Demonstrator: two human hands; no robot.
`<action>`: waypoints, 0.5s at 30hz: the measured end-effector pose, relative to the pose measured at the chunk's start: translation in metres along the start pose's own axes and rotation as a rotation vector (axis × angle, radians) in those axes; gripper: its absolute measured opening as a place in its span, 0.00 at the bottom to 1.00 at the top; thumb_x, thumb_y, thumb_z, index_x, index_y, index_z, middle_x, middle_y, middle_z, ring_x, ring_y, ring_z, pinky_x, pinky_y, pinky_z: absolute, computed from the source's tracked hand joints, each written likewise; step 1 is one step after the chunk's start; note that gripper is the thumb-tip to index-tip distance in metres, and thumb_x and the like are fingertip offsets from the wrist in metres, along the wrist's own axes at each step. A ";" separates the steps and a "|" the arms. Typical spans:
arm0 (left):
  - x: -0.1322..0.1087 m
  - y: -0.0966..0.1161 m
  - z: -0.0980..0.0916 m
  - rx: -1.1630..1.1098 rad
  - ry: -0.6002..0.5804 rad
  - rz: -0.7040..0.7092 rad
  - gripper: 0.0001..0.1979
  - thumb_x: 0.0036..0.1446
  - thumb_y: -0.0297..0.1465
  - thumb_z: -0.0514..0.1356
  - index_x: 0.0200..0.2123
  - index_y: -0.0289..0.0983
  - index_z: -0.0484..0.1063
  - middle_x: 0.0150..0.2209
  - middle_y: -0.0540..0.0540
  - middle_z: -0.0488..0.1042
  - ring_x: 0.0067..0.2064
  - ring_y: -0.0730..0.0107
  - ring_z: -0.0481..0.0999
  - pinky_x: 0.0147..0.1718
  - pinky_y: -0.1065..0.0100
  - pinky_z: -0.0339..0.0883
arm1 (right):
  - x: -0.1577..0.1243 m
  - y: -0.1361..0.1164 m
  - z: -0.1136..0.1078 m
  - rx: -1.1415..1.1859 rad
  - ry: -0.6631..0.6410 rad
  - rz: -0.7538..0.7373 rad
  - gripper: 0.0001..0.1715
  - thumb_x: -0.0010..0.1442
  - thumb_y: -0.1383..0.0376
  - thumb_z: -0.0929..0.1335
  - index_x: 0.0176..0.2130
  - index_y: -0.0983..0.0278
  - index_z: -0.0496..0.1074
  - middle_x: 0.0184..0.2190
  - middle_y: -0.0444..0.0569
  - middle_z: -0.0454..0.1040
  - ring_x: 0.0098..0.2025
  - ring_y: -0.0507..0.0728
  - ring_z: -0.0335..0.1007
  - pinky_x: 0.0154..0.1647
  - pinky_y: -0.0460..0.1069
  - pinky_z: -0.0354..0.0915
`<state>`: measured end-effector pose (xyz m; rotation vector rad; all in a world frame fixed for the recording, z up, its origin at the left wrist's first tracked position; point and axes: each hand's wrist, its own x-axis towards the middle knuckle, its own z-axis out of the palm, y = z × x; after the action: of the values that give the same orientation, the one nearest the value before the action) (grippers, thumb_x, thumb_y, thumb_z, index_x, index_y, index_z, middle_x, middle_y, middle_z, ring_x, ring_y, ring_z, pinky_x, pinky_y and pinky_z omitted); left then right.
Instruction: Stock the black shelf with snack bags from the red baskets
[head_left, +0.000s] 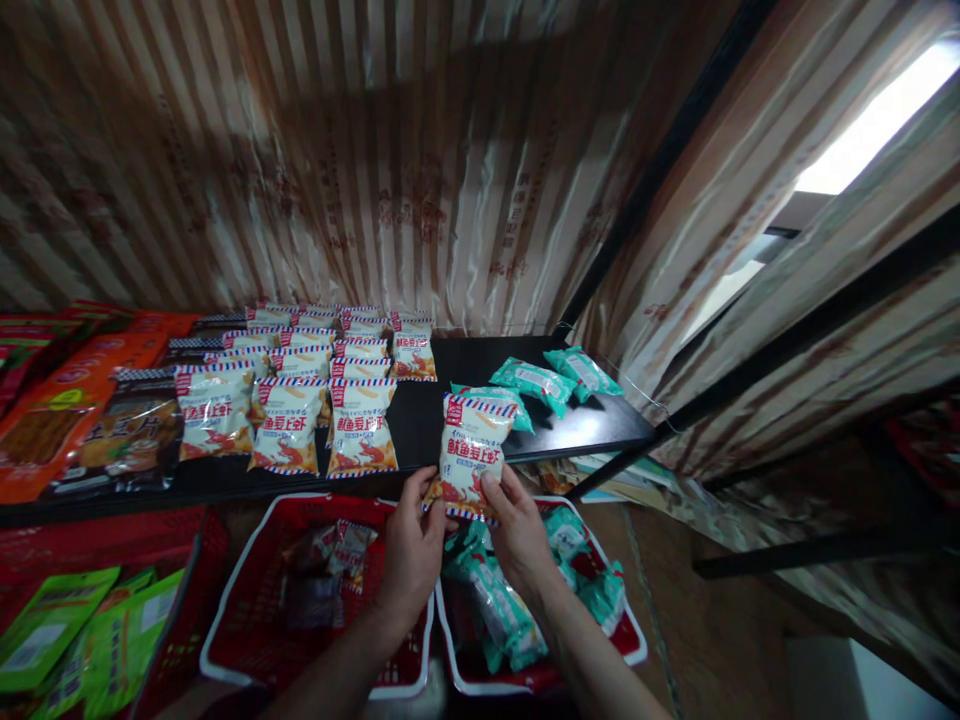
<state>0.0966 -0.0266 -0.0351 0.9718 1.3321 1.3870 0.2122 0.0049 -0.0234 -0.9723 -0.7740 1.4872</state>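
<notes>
The right hand (517, 525) and, apparently, the left hand (412, 550) hold a snack bag (474, 440) low, at the front edge of the shelf (420, 420). Probably light, slick, crushable; pinch its seams.

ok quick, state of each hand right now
Left hand: curled at the white snack bag, lower left edge; grip can't be told.
Right hand: closed, holding that bag.
</notes>
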 end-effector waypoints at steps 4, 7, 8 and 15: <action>-0.001 -0.003 -0.001 0.109 0.026 0.086 0.16 0.56 0.29 0.53 0.48 0.36 0.65 0.47 0.38 0.73 0.44 0.62 0.77 0.38 0.63 0.73 | 0.002 0.003 0.001 -0.019 0.019 -0.038 0.30 0.48 0.56 0.74 0.50 0.61 0.69 0.41 0.50 0.78 0.41 0.60 0.74 0.41 0.54 0.69; -0.003 -0.008 -0.004 0.244 0.069 0.212 0.17 0.55 0.26 0.53 0.50 0.37 0.65 0.48 0.39 0.72 0.50 0.62 0.73 0.46 0.60 0.70 | 0.004 0.008 0.001 -0.027 0.066 -0.055 0.34 0.48 0.56 0.74 0.52 0.60 0.65 0.40 0.49 0.79 0.39 0.60 0.75 0.41 0.55 0.69; -0.004 -0.010 -0.005 0.282 0.081 0.262 0.18 0.56 0.26 0.52 0.50 0.37 0.65 0.49 0.39 0.71 0.51 0.62 0.72 0.48 0.59 0.69 | 0.004 0.010 0.001 -0.029 0.082 -0.059 0.34 0.47 0.55 0.74 0.52 0.60 0.65 0.39 0.49 0.79 0.38 0.60 0.75 0.41 0.55 0.69; -0.006 -0.015 -0.006 0.435 0.105 0.475 0.19 0.60 0.25 0.49 0.54 0.38 0.62 0.59 0.38 0.60 0.61 0.63 0.62 0.56 0.58 0.63 | 0.002 0.014 0.004 -0.080 0.065 -0.111 0.30 0.50 0.55 0.73 0.50 0.60 0.66 0.41 0.49 0.78 0.41 0.61 0.75 0.43 0.56 0.69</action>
<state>0.0937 -0.0341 -0.0505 1.6049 1.5867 1.5387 0.2027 0.0050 -0.0340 -1.0164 -0.8328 1.3308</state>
